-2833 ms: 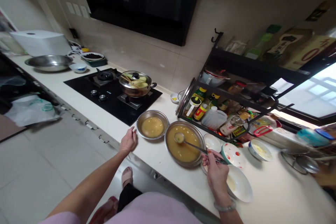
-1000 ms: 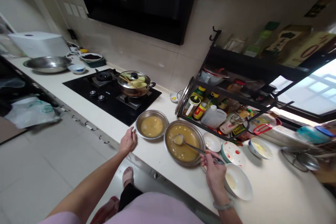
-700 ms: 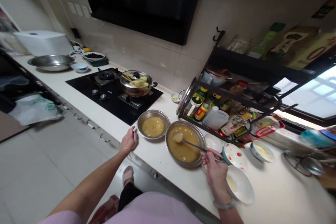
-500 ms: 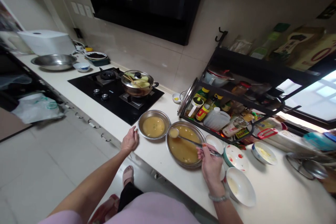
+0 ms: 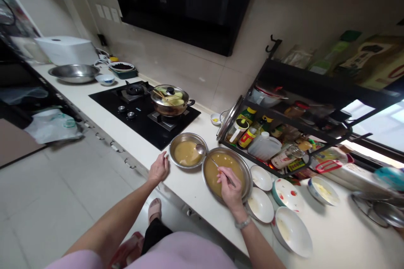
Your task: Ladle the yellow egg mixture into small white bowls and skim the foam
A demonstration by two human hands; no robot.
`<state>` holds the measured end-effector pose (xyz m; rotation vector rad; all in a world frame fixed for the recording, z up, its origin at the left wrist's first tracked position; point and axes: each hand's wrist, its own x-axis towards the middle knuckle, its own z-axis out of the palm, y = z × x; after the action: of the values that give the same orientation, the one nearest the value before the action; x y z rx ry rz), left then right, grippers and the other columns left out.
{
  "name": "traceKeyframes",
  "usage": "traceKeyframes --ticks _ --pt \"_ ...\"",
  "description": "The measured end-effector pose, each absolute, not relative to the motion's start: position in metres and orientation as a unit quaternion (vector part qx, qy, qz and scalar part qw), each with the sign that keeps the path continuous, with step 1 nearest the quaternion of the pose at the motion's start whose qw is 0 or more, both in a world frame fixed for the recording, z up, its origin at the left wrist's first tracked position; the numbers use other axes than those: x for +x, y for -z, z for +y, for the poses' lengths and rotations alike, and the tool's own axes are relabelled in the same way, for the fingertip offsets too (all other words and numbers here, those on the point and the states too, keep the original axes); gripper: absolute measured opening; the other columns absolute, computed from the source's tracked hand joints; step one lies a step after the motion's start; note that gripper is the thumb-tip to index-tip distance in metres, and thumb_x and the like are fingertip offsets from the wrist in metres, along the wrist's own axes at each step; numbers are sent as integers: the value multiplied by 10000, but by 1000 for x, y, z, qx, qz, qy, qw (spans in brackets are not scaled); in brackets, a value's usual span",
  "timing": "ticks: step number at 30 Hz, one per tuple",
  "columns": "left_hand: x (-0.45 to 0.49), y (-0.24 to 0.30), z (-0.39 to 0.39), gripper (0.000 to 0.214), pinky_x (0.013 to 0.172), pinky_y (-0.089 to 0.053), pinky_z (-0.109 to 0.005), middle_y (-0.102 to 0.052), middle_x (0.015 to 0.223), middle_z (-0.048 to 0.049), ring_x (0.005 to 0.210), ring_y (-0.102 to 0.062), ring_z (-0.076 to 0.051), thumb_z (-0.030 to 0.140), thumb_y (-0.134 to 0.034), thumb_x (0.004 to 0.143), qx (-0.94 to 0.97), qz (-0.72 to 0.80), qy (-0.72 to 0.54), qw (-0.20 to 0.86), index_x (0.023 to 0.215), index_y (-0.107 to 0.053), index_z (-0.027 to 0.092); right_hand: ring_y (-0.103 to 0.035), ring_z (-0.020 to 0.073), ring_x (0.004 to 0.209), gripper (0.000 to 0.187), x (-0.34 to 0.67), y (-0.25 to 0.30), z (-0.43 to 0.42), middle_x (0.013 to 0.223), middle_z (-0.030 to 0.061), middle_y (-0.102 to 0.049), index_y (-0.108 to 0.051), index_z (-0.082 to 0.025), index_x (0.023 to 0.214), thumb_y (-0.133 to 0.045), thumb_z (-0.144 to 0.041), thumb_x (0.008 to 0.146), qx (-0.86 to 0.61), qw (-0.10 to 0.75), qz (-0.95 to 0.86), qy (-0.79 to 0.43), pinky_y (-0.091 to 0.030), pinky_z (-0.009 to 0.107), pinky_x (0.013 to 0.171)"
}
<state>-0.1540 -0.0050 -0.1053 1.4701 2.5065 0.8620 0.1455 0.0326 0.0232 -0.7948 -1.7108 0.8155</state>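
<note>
My right hand [image 5: 230, 187] is closed round the handle of a metal ladle [image 5: 200, 149], above the larger steel bowl [image 5: 206, 183] of brownish broth with pale bits. The ladle's head is tilted over the right rim of the smaller steel bowl [image 5: 173, 162], which holds a similar cloudy yellow-brown liquid. Beside that smaller bowl, at the counter's front edge, my left hand [image 5: 159, 168] rests with its fingers curled in. I see nothing in it, and some fingers are partly hidden.
A lidded pot [image 5: 169, 108] stands on the black gas hob [image 5: 139, 124]. White bowls [image 5: 260, 205] and a strawberry-patterned bowl [image 5: 287, 194] crowd the right side. Behind them is a black rack [image 5: 284, 111] with bottles. A wide steel basin [image 5: 74, 73] sits far left.
My right hand has moved left with the ladle, carrying its head from the larger bowl to over the smaller one. The ladle held liquid before and now looks tipped. My left hand stays put.
</note>
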Motion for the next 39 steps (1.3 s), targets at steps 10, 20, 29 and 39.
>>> traceKeyframes --ticks 10,20,29,39 --pt "-154 104 -5 426 868 -509 -373 -599 1277 -137 994 -662 -242 283 -345 941 484 830 -274 47 1325 -474 149 -620 128 567 189 215 -16 18 859 58 -673 -686 -203 1022 -547 -226 897 -400 505 -716 -269 -551 251 504" --pt "-154 104 -5 435 878 -503 -397 -585 1302 -140 992 -659 -257 299 -321 949 482 832 -270 56 1330 -466 149 -604 167 454 366 224 -11 4 542 7 -627 -663 -159 916 -650 -499 782 -554 505 -539 -385 -532 280 462" --pt "-155 107 -4 434 880 -499 -394 -581 1304 -135 998 -654 -257 303 -316 951 483 829 -275 58 1331 -463 156 -583 167 457 421 236 -22 10 571 21 -648 -634 -149 876 -732 -513 687 -577 553 -436 -413 -477 275 432" --pt "-154 106 -4 432 876 -502 -389 -590 1289 -141 980 -659 -250 289 -335 941 482 829 -277 56 1327 -469 148 -586 158 479 409 228 -29 17 602 36 -676 -625 -152 898 -783 -442 657 -545 599 -389 -439 -445 247 418"
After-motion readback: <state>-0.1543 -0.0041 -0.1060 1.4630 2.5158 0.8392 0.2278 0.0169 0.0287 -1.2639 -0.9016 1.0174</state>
